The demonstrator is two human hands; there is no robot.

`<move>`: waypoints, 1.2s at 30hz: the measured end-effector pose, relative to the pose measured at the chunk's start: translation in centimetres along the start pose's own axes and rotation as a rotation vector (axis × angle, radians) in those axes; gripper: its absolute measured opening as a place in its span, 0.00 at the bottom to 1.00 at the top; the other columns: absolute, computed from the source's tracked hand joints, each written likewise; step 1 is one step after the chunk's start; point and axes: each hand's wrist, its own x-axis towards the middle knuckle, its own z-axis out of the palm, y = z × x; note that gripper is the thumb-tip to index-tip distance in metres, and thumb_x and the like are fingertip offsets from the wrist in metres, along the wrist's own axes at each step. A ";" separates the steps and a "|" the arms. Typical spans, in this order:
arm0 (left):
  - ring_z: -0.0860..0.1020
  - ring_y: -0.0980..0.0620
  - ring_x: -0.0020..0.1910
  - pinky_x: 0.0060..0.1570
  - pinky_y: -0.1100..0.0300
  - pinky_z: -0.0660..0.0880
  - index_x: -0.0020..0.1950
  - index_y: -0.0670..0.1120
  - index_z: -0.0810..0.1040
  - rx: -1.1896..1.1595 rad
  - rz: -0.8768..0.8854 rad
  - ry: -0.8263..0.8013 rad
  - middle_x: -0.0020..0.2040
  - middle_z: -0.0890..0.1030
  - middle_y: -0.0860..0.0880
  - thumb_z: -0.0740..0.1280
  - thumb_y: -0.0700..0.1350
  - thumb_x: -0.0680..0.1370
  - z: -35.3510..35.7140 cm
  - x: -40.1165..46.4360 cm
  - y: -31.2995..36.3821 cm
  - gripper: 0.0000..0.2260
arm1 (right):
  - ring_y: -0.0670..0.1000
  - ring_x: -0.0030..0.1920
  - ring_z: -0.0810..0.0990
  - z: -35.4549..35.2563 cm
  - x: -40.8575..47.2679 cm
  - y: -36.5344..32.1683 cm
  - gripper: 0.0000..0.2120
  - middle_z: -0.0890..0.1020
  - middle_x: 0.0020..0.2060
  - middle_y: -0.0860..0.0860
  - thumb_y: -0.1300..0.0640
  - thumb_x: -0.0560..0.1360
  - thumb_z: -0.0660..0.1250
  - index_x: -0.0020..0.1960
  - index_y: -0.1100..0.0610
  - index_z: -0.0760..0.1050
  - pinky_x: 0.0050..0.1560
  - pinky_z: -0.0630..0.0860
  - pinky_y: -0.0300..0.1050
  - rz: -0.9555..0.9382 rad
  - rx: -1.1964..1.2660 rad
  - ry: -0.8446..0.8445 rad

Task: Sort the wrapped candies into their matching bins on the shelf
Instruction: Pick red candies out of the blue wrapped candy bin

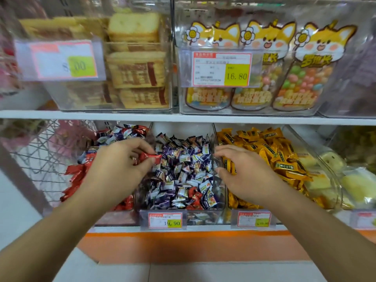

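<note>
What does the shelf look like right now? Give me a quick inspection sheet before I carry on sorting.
Surface: white lower shelf carrying clear bins, price tags on their fronts.
Job's things: middle bin holds purple-and-white candies with stray red candies mixed in; red candy bin to its left; yellow candy bin to its right.
Clutter: nothing seen.
Hands: left hand pinches a red candy over the middle bin's left edge; right hand open, fingers at the divider beside the yellow candies.
Cables: nothing seen.
Surroundings: upper shelf with cake packs and fox-shaped candy pouches; wire basket at left.
</note>
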 end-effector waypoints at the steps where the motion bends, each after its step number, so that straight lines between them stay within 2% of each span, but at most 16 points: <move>1: 0.80 0.62 0.42 0.41 0.66 0.73 0.46 0.60 0.81 0.034 -0.012 0.051 0.42 0.82 0.61 0.76 0.50 0.75 -1.2 -0.4 -0.8 0.06 | 0.43 0.79 0.62 0.0 0.0 -0.2 0.21 0.67 0.78 0.41 0.51 0.83 0.66 0.75 0.49 0.72 0.72 0.54 0.34 0.002 0.002 0.000; 3: 0.83 0.52 0.48 0.46 0.58 0.74 0.51 0.58 0.83 0.137 -0.047 0.108 0.50 0.85 0.57 0.76 0.50 0.76 -2.7 -0.9 -2.3 0.06 | 0.43 0.78 0.62 0.0 0.0 -0.4 0.20 0.68 0.77 0.41 0.51 0.83 0.66 0.74 0.49 0.72 0.73 0.55 0.34 0.014 0.005 -0.002; 5: 0.82 0.46 0.55 0.52 0.54 0.75 0.57 0.56 0.84 0.238 -0.027 0.097 0.59 0.84 0.53 0.74 0.50 0.76 -3.1 -1.4 -2.9 0.10 | 0.44 0.79 0.62 0.0 0.0 -0.6 0.20 0.68 0.77 0.41 0.52 0.83 0.66 0.74 0.49 0.72 0.75 0.55 0.36 0.029 0.003 -0.003; 6: 0.81 0.46 0.57 0.56 0.53 0.75 0.59 0.55 0.83 0.256 0.029 0.086 0.61 0.83 0.53 0.74 0.49 0.77 -2.9 -1.4 -2.9 0.11 | 0.44 0.79 0.62 0.0 0.0 -0.8 0.20 0.68 0.77 0.41 0.52 0.82 0.66 0.74 0.49 0.72 0.75 0.55 0.37 0.035 0.000 -0.003; 8: 0.80 0.55 0.56 0.60 0.55 0.74 0.60 0.55 0.83 0.223 0.166 0.044 0.59 0.82 0.56 0.73 0.47 0.77 -1.8 -1.5 -2.1 0.11 | 0.44 0.78 0.63 0.0 0.0 -1.0 0.20 0.69 0.77 0.42 0.53 0.82 0.66 0.74 0.50 0.73 0.75 0.55 0.37 0.040 -0.011 0.000; 10: 0.77 0.67 0.48 0.55 0.68 0.74 0.59 0.57 0.82 0.152 0.240 -0.069 0.53 0.80 0.61 0.73 0.47 0.78 0.1 -1.1 -0.8 0.11 | 0.44 0.78 0.63 0.0 0.2 -1.1 0.19 0.69 0.77 0.42 0.54 0.82 0.66 0.73 0.50 0.74 0.74 0.54 0.35 0.042 -0.023 0.002; 11: 0.77 0.69 0.46 0.52 0.73 0.71 0.59 0.58 0.82 0.126 0.262 -0.140 0.51 0.79 0.63 0.73 0.48 0.78 1.4 -0.9 0.0 0.11 | 0.44 0.78 0.63 0.1 0.3 -1.1 0.19 0.69 0.77 0.43 0.55 0.82 0.66 0.73 0.51 0.74 0.73 0.53 0.34 0.042 -0.025 0.003; 13: 0.77 0.67 0.48 0.48 0.74 0.69 0.60 0.58 0.82 0.089 0.298 -0.284 0.51 0.80 0.63 0.73 0.48 0.79 4.4 -0.2 1.2 0.11 | 0.44 0.78 0.63 0.1 0.4 -1.1 0.20 0.69 0.76 0.43 0.55 0.82 0.67 0.73 0.51 0.74 0.72 0.53 0.32 0.038 -0.026 0.003; 15: 0.79 0.62 0.50 0.49 0.69 0.73 0.63 0.57 0.81 0.103 0.331 -0.415 0.54 0.82 0.59 0.74 0.49 0.78 7.5 0.7 1.5 0.13 | 0.44 0.77 0.64 0.2 0.5 -0.9 0.20 0.70 0.76 0.44 0.55 0.81 0.67 0.73 0.52 0.74 0.71 0.54 0.31 0.030 -0.028 0.015; 17: 0.81 0.54 0.53 0.53 0.58 0.79 0.65 0.56 0.80 0.189 0.329 -0.521 0.57 0.83 0.54 0.75 0.50 0.77 9.9 1.8 1.1 0.16 | 0.45 0.76 0.65 0.3 0.6 -0.7 0.19 0.70 0.75 0.44 0.55 0.81 0.67 0.72 0.52 0.74 0.71 0.54 0.30 0.019 -0.021 0.025; 20: 0.82 0.50 0.53 0.54 0.50 0.81 0.62 0.55 0.81 0.299 0.332 -0.606 0.54 0.84 0.53 0.77 0.51 0.74 11.6 3.1 1.0 0.17 | 0.45 0.75 0.66 0.3 0.6 -0.3 0.17 0.71 0.74 0.43 0.54 0.82 0.67 0.70 0.52 0.75 0.70 0.56 0.31 -0.001 -0.020 0.027; 23: 0.82 0.52 0.52 0.52 0.52 0.81 0.56 0.57 0.82 0.349 0.365 -0.636 0.51 0.84 0.56 0.77 0.50 0.72 12.1 3.6 1.2 0.13 | 0.45 0.75 0.67 0.3 0.6 0.0 0.17 0.71 0.74 0.44 0.54 0.82 0.66 0.70 0.52 0.75 0.69 0.57 0.32 -0.019 -0.026 0.018; 27: 0.80 0.53 0.58 0.56 0.52 0.80 0.61 0.60 0.82 0.397 0.409 -0.660 0.58 0.83 0.58 0.76 0.50 0.74 12.3 3.3 1.4 0.16 | 0.45 0.75 0.66 0.1 0.5 0.0 0.18 0.70 0.74 0.43 0.54 0.82 0.66 0.71 0.53 0.74 0.68 0.57 0.31 -0.020 -0.005 0.012; 29: 0.80 0.54 0.57 0.57 0.53 0.79 0.60 0.60 0.83 0.393 0.415 -0.656 0.57 0.84 0.57 0.77 0.51 0.74 12.3 3.2 1.5 0.15 | 0.45 0.75 0.66 0.1 0.4 0.0 0.19 0.70 0.74 0.44 0.54 0.82 0.66 0.72 0.53 0.74 0.68 0.56 0.30 -0.027 -0.008 0.015; 33: 0.79 0.56 0.54 0.57 0.55 0.78 0.54 0.57 0.86 0.394 0.461 -0.551 0.53 0.84 0.58 0.75 0.47 0.76 12.1 2.8 1.6 0.09 | 0.46 0.76 0.66 0.1 0.2 0.0 0.19 0.70 0.75 0.45 0.54 0.82 0.66 0.72 0.54 0.74 0.69 0.57 0.32 -0.035 -0.002 0.019; 36: 0.79 0.58 0.52 0.57 0.57 0.78 0.51 0.57 0.87 0.333 0.442 -0.479 0.50 0.83 0.58 0.74 0.42 0.76 12.1 2.5 1.4 0.09 | 0.46 0.76 0.66 0.1 0.2 -0.1 0.19 0.70 0.75 0.45 0.54 0.82 0.65 0.73 0.54 0.74 0.71 0.59 0.33 -0.034 -0.001 0.023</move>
